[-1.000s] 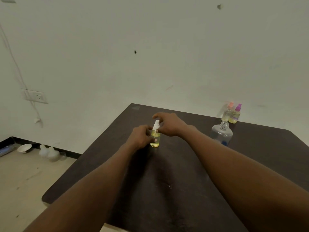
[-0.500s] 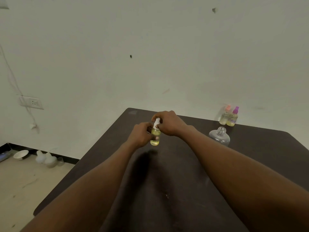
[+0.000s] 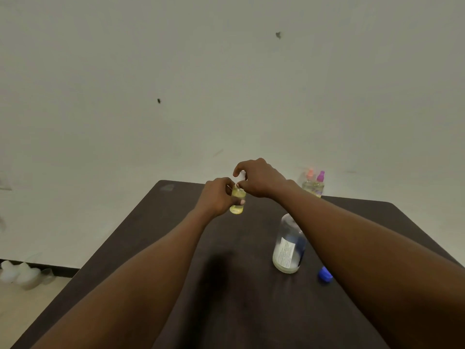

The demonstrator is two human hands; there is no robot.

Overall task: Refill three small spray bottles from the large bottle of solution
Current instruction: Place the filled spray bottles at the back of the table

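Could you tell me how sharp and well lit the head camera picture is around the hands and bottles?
Head view: dim, flat light; the hands' shadow falls on the table; the two far spray bottles are motion-blurred; the large bottle reads clearer; wide-angle stretch at the forearms.

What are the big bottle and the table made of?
Big bottle: probably clear plastic, possibly glass; you see through its smooth wall to the blue behind, and it carries a paper-looking label. Table: dark, matte, maybe wood or laminate; too dim to tell.
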